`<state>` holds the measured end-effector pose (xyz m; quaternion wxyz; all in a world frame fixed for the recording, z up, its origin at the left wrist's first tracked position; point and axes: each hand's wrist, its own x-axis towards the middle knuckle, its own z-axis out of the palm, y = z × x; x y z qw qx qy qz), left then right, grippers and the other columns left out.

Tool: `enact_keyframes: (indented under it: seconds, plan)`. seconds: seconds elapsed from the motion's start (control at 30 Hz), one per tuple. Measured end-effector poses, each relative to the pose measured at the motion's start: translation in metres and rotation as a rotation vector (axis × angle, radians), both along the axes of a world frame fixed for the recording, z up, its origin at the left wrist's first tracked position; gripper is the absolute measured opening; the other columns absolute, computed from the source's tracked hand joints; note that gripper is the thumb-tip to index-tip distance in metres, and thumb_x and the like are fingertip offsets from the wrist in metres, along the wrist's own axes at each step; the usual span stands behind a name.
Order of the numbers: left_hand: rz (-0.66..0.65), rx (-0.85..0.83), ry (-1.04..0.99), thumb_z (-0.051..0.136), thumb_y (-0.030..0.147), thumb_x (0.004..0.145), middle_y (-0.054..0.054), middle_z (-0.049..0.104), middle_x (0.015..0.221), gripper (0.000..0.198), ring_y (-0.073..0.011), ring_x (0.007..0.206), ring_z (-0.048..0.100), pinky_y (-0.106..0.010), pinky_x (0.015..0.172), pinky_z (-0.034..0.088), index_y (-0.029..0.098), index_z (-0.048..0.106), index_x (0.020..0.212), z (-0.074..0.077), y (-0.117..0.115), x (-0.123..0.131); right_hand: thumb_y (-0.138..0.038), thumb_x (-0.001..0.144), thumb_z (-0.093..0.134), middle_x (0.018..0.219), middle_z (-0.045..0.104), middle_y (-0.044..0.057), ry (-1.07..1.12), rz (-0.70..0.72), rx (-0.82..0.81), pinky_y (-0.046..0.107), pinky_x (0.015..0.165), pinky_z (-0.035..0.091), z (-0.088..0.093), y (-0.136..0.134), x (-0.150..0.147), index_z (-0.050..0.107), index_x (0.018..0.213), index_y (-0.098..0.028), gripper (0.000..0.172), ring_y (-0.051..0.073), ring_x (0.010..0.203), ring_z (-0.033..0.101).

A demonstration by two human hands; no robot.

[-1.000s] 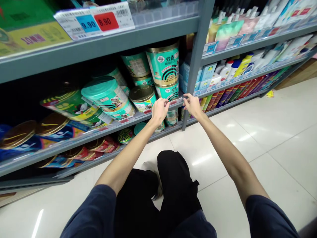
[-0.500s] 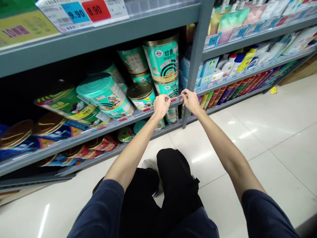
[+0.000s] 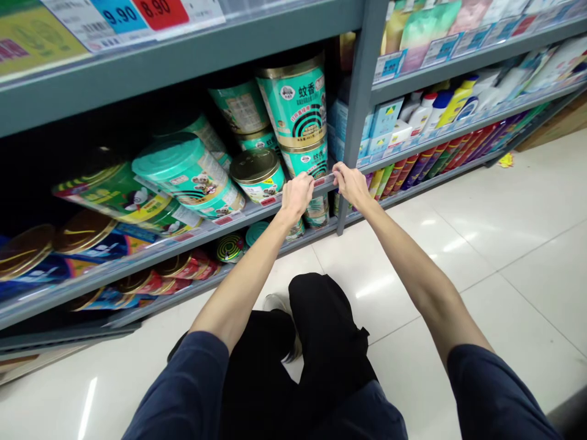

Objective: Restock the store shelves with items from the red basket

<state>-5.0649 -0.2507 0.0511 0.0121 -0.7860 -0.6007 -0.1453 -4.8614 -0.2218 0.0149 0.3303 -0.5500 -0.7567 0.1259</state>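
Both hands are at the front edge of the shelf, on its clear label strip. A small red price tag shows in the strip between them. My left hand is closed on the strip, knuckles up, its fingertips partly hidden. My right hand has its fingers curled and pinched on the strip near the upright post. Just behind my left hand stand a short green tin with a gold lid and a stack of tall green mosquito coil tins.
More tins, including a teal-lidded tub and green packs, fill the shelf to the left. Red tins sit on the level below. Bottles and colourful boxes stand right of the post. The tiled floor lies below.
The view has shifted slightly, so the shelf goods appear a little further left. Both hands stay on the label strip, fingers curled slightly more over its edge.
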Motion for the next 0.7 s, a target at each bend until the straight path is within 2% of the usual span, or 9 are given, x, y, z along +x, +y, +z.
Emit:
enact_keyframes:
  seconds: [0.17,0.4,0.5,0.6,0.7]
  plan:
    - [0.063,-0.019,-0.025,0.046,0.031,0.113,-0.012,0.075,0.127,0.034,-0.0293,0.111,0.072,-0.036,0.091,0.047,0.021,0.078,0.118,0.0,0.002,0.002,-0.034,0.114,0.036,0.094,0.082,0.004,-0.052,-0.011,-0.02,0.034,0.081,0.05,0.004,0.001,-0.002,0.065,0.121,-0.025,0.031,0.025,0.08,0.071]
    - [0.18,-0.039,-0.179,0.053,0.028,0.107,-0.011,0.08,0.11,0.029,-0.0278,0.104,0.071,-0.036,0.089,0.047,0.022,0.081,0.101,0.003,0.002,0.009,-0.032,0.111,0.047,0.097,0.081,0.01,0.008,-0.09,-0.068,0.045,0.097,0.054,0.009,0.006,-0.007,0.069,0.114,-0.022,0.024,0.029,0.092,0.07]
    - [0.257,-0.077,-0.283,0.057,0.029,0.104,-0.011,0.081,0.104,0.025,-0.029,0.101,0.073,-0.036,0.087,0.048,0.023,0.081,0.1,0.004,0.003,0.013,-0.043,0.109,0.056,0.09,0.081,0.008,0.086,-0.079,-0.061,0.048,0.102,0.055,0.005,0.008,-0.007,0.07,0.112,-0.023,0.025,0.031,0.097,0.07]
    - [0.302,-0.095,-0.341,0.062,0.031,0.101,-0.01,0.082,0.105,0.021,-0.0289,0.102,0.074,-0.036,0.086,0.049,0.022,0.082,0.101,0.004,0.006,0.014,-0.059,0.104,0.064,0.085,0.081,0.006,0.147,-0.079,-0.065,0.051,0.103,0.056,0.002,0.009,-0.008,0.07,0.112,-0.024,0.037,0.032,0.099,0.071]
    - [0.328,-0.091,-0.362,0.064,0.03,0.101,-0.01,0.084,0.107,0.02,-0.0276,0.103,0.075,-0.035,0.085,0.05,0.023,0.083,0.103,0.003,0.007,0.014,-0.058,0.103,0.066,0.083,0.08,0.006,0.184,-0.11,-0.092,0.051,0.102,0.058,0.002,0.01,-0.012,0.07,0.109,-0.024,0.035,0.032,0.1,0.071]
